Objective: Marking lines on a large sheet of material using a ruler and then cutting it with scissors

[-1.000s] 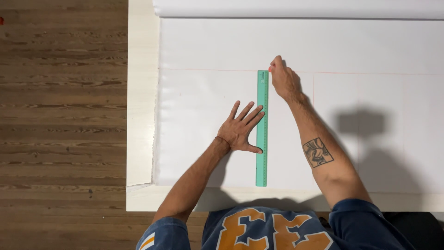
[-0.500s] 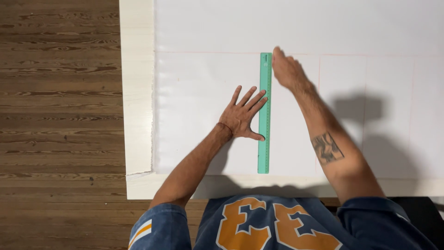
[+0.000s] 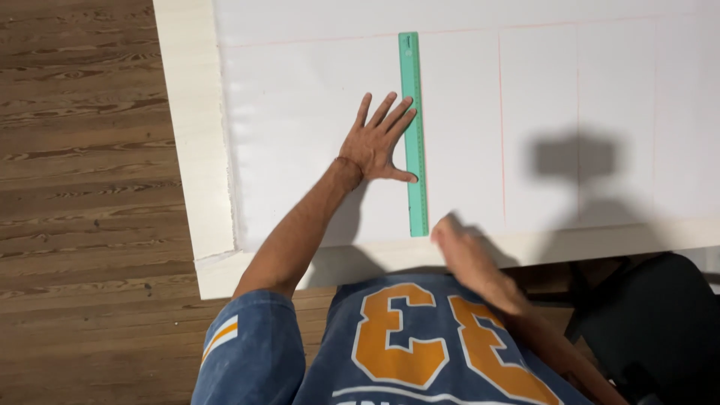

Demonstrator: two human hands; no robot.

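A long green ruler (image 3: 413,112) lies upright on a large white sheet (image 3: 300,135) marked with faint red lines. My left hand (image 3: 377,140) is spread flat on the sheet, fingertips and thumb pressing the ruler's left edge. My right hand (image 3: 457,247) is blurred at the near end of the ruler, by the sheet's front edge, fingers curled; whether it holds a marking tool I cannot tell.
The sheet covers a pale white table (image 3: 191,150) whose left and front edges show. Wooden plank floor (image 3: 75,187) lies to the left. A dark chair or seat (image 3: 645,330) is at the lower right. A head shadow (image 3: 574,161) falls on the sheet.
My right hand has come down along the ruler from its far end to its near end. The left hand stays pressed on the ruler. The view has shifted nearer.
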